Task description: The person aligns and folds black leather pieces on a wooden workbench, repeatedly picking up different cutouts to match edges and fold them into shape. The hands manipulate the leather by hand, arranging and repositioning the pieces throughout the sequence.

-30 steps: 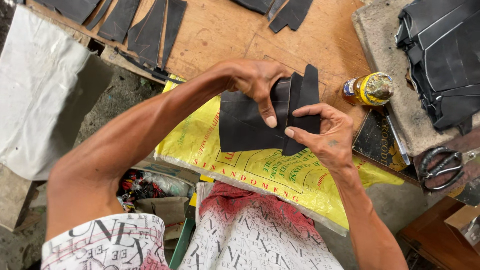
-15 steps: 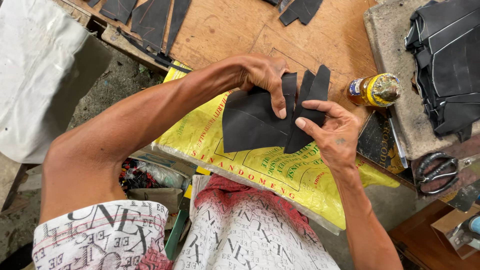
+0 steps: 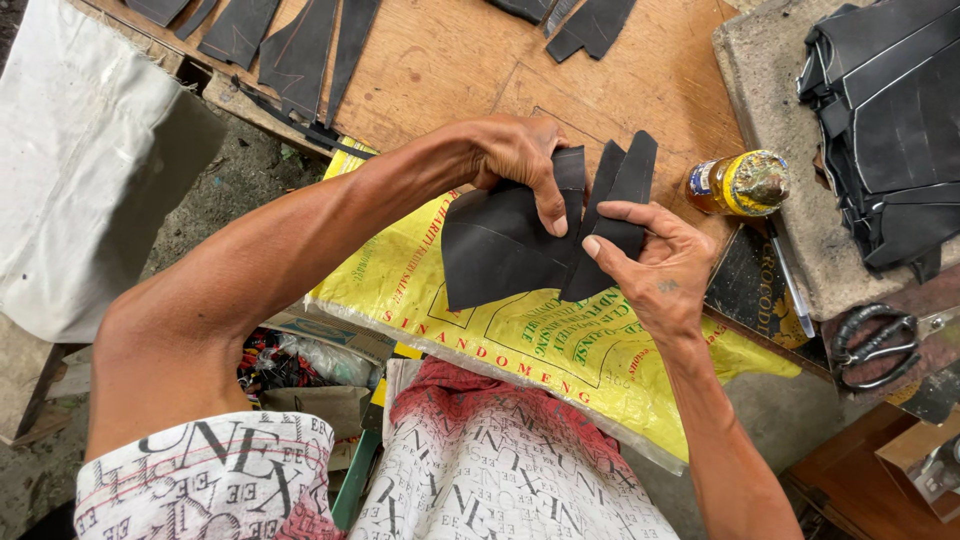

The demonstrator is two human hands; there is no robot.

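Between both hands (image 3: pixel 590 215), black leather pieces (image 3: pixel 505 245)

the black pieces (image 3: pixel 505 245) pinched between the left hand (image 3: pixel 520 155) and right hand (image 3: pixel 655 265) look like matt, smooth leather or rubber sheet. under them lies a glossy yellow woven-plastic sack (image 3: pixel 560 345) on a worn, scuffed wooden board (image 3: pixel 450 60). the small bottle (image 3: pixel 735 183) is shiny, its cap crusted. the scissors (image 3: pixel 880 345) are dull dark metal.

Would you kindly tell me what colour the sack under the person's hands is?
The woven plastic sack is yellow with dark printed lettering, seen in the head view.
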